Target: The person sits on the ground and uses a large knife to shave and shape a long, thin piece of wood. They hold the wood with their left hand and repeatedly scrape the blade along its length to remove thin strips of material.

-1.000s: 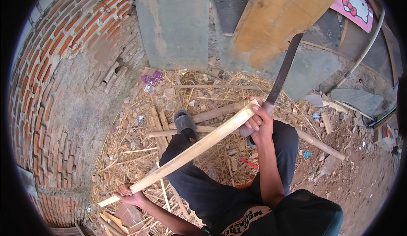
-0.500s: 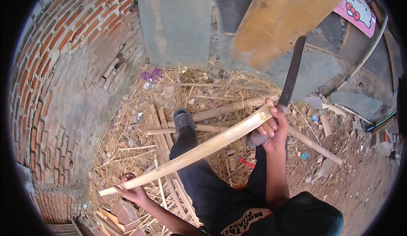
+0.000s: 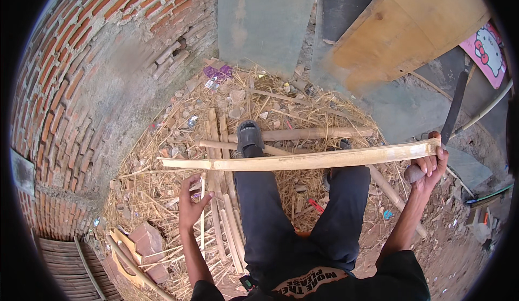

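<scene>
A long split bamboo strip (image 3: 303, 160) lies level across the view, above my knees. Its right end is in my right hand (image 3: 431, 166), whose fingers also close round the handle of a machete (image 3: 456, 106). The dark blade points up and away, and the rounded handle butt (image 3: 414, 173) shows below my fingers. My left hand (image 3: 193, 201) is just under the strip's left part, apart from it, thumb and fingers spread with nothing held. A thin pale stick (image 3: 203, 214) appears beside that hand.
Bamboo poles (image 3: 319, 133) and slats (image 3: 216, 182) lie on straw and rubble around my sandalled foot (image 3: 250, 136). A brick wall (image 3: 70, 111) rises at left. Boards (image 3: 265, 25) lean at the back. A red-handled tool (image 3: 316, 206) lies between my legs.
The strip has swung from slanted to level and moved right. My left hand has let go of its left end. My right hand has moved right with strip and machete. The view has shifted.
</scene>
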Action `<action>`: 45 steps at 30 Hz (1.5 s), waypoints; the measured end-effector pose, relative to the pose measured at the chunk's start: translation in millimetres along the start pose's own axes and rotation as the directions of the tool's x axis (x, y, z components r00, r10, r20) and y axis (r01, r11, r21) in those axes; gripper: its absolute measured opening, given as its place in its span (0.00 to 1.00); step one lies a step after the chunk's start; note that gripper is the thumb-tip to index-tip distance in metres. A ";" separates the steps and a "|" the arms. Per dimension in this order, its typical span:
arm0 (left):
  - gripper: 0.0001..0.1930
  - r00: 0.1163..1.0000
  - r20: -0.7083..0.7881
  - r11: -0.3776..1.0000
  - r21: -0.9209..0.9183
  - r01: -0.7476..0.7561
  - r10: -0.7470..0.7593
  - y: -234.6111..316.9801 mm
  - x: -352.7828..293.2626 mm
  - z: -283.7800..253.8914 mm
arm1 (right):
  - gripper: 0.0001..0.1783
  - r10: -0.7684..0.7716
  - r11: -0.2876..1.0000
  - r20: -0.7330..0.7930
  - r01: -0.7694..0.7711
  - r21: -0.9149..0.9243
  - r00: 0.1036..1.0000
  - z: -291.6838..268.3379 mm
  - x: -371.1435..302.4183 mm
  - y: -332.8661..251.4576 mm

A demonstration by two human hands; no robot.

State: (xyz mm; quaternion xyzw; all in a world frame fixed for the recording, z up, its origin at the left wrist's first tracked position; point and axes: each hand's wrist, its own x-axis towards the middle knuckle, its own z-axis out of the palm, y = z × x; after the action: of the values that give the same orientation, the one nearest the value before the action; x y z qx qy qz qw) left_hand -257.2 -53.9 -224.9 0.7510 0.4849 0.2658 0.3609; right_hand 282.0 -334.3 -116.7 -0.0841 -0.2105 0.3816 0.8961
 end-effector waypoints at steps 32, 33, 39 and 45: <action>0.05 0.867 0.090 0.662 0.608 -0.437 0.490 104.0 174.6 -100.5 | 0.30 -0.398 0.798 -0.313 0.157 -0.583 0.862 -46.3 39.7 -61.5; 0.05 0.820 0.067 0.580 0.674 -0.457 0.568 116.7 171.9 -118.0 | 0.29 -0.369 0.803 -0.313 0.131 -0.581 0.875 -48.8 41.9 -58.3; 0.05 0.701 0.274 0.089 0.896 -0.435 0.659 227.5 146.4 -128.8 | 0.20 -0.217 0.876 -0.336 0.031 -0.481 0.916 -36.0 36.1 -28.9; 0.02 0.634 0.594 -0.285 0.801 -0.527 0.495 254.0 159.5 -34.8 | 0.24 0.071 0.942 -0.326 -0.170 -0.289 0.943 10.7 9.8 28.4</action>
State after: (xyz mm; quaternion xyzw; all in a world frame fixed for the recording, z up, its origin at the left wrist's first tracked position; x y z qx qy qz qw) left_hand -85.1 34.4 6.9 0.9041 0.1450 -0.0246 -0.4011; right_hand 264.9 -307.6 -112.8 -0.2970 -0.1188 0.3801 0.8679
